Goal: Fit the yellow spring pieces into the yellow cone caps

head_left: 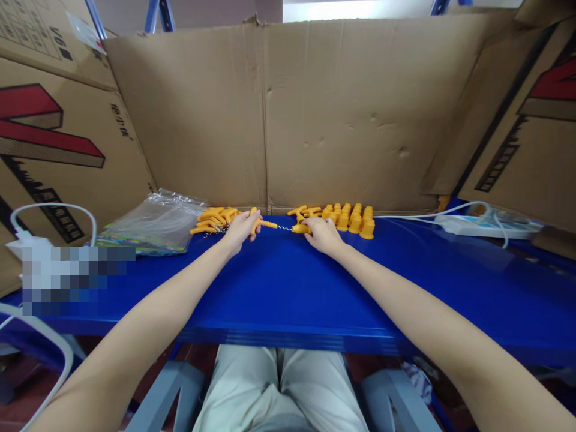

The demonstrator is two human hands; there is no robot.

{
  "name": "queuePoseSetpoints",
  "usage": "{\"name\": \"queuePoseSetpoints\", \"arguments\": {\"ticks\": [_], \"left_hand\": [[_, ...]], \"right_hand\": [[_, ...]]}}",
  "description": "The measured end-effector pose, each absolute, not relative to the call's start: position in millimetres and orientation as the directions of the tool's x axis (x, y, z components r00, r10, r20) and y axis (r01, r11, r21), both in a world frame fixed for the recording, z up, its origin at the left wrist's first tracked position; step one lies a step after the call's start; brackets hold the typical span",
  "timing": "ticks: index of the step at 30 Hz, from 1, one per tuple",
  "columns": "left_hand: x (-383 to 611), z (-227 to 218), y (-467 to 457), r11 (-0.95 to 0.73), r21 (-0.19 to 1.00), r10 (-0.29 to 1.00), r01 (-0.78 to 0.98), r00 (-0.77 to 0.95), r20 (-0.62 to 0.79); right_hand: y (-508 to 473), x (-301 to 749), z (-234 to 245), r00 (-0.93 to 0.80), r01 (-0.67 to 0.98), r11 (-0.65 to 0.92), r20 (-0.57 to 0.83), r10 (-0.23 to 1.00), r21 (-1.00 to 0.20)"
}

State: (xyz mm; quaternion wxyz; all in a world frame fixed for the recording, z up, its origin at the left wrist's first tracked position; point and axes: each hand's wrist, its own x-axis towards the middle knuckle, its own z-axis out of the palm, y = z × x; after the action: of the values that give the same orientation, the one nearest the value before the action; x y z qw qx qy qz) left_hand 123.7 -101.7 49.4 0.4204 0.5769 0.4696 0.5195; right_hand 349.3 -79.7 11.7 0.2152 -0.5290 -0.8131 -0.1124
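My left hand [243, 232] is closed around the orange T-shaped handle of a corkscrew [269, 224]. The corkscrew's thin metal spiral points right, across the gap between my hands. Fingers of my right hand [324, 236] are wrapped round an orange hollow-looking piece [300, 228], its narrow end facing the spiral's tip. Whether the two parts touch is too small to tell. Beside my left hand lies a pile of orange corkscrews [210, 219] with metal spirals. Just behind my right hand are a few orange T-shaped handles [304, 211] and rows of orange cup-like pieces [355, 223].
A stack of clear plastic bags [155, 219] lies on the left of the blue table [279, 288]. Cardboard [342, 114] walls the back and sides. On the right is a white power strip [472, 225] with cables; a white cable and plug sit far left.
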Motion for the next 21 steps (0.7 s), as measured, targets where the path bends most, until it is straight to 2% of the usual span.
{"name": "queuePoseSetpoints", "arguments": {"ticks": [12,21], "left_hand": [[126.2,43.8,-99.3,-0.136,0.99,0.991,0.05,0.013,0.135],[122.5,44.2,-97.9,-0.145,0.988,0.988,0.048,-0.043,0.147]], "right_hand": [[-84.7,343.7,12.8,-0.388,0.881,0.47,0.493,0.779,-0.05],[-83.0,346.5,12.1,-0.377,0.885,0.462,0.494,0.784,-0.058]]}}
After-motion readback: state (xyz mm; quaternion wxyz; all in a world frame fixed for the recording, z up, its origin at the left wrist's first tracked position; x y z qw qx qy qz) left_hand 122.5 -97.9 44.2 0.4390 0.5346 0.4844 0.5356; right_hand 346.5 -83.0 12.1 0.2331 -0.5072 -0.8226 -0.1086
